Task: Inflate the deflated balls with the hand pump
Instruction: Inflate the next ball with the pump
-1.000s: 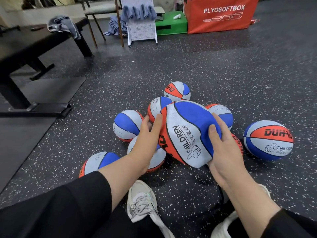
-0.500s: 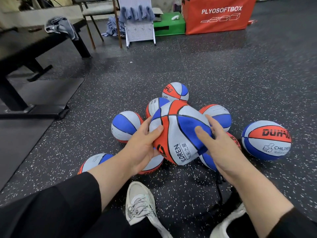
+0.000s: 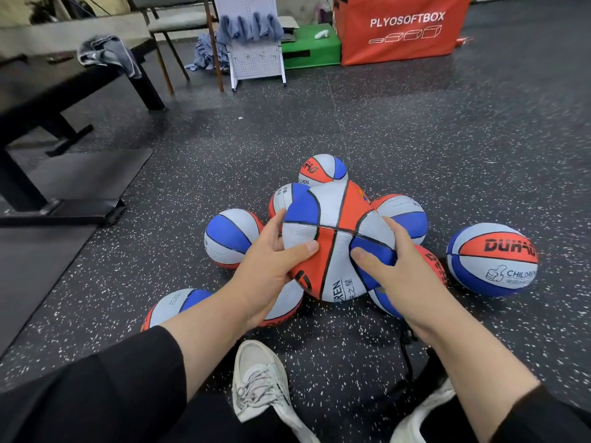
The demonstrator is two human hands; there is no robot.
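A: Where is the ball being worked on?

B: The held ball [image 3: 332,238], a dented red, white and blue one, is lifted just above the cluster of others, between both hands. Its right side caves inward

A: And the hands?

B: The left hand [image 3: 271,260] grips the ball's left side, thumb curled across the front and fingers wrapped behind. The right hand [image 3: 393,270] clasps the right side, thumb pressing into the sunken blue panel, fingers curled over the top edge. Both are clamped on that one ball

A: What lies around it?

B: More balls sit on the speckled floor [image 3: 415,139]. A far ball [image 3: 323,169] rests beyond the held one, with another ball [image 3: 283,196] partly hidden just behind it. A left ball [image 3: 232,238] sits beside the left hand, a right-rear ball [image 3: 404,214] peeks out behind the right hand, and a round ball marked DUHAO [image 3: 492,259] lies well apart to the right. A near-left ball [image 3: 174,306] shows behind the left forearm

A: Anything closer?

B: A pale laced shoe [image 3: 260,383] points up between the forearms, and a second shoe [image 3: 422,417] is under the right arm

A: And farther off?

B: An orange PLYOSOFTBOX box [image 3: 403,27] stands at the back beside a green box [image 3: 311,47], with a white rack [image 3: 256,59] draped in blue cloths and a dark worktop [image 3: 48,87] at left
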